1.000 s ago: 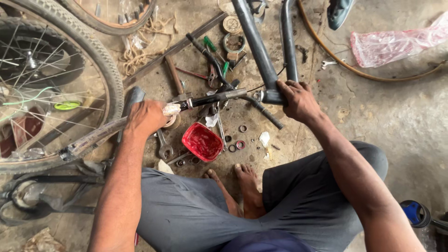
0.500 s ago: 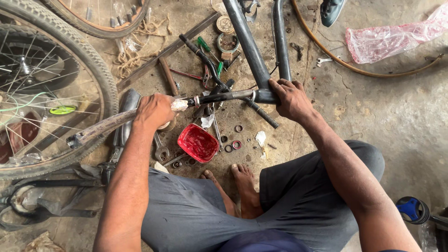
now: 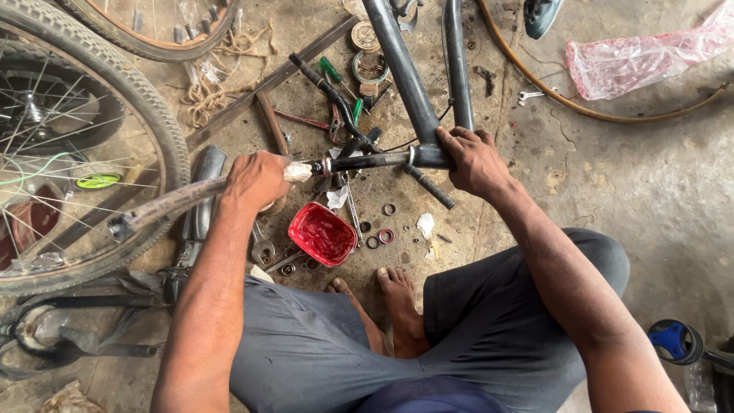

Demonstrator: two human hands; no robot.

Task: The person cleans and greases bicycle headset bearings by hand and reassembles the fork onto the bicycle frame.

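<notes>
gripping the bike frame [image 3: 417,157] with right hand [image 3: 474,160].

The left hand [image 3: 256,180] sits left of centre, its fingers curled into a closed fist, knuckles up and thumb side pointing right. Its forearm runs straight back and down toward the near edge, bare to the elbow, the wrist nearly in line with the arm. The right hand [image 3: 474,159] lies further right and slightly farther away, palm down, its fingers [image 3: 451,136] bent over in a clamped grip, the thumb tucked out of sight. Its forearm angles from the near right corner up to the wrist. Both arms are extended forward, hands well apart, above crossed legs and bare feet.
</notes>
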